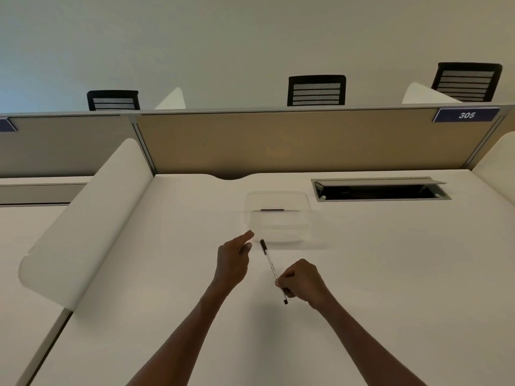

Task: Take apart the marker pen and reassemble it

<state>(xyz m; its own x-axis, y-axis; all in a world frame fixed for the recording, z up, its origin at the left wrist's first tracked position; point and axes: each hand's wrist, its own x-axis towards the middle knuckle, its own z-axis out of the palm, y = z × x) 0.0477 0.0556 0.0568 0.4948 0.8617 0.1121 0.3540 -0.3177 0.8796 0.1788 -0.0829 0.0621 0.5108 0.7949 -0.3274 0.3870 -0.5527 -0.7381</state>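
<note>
The marker pen (269,263) is slim and white with a black cap at its far end and a black plug at its near end. My right hand (302,280) grips its lower barrel, holding it tilted above the white desk (390,274), cap pointing away and slightly left. My left hand (235,257) hovers just left of the cap with fingers loosely extended, holding nothing and apart from the pen. A clear plastic tray (277,215) sits right behind the cap; a short dark piece (272,210) lies inside it.
An open cable hatch (381,190) is set in the desk at the back right. A tan partition (278,140) closes the far edge, and a white rounded divider (83,224) runs along the left. Black chairs (316,90) stand beyond the partition.
</note>
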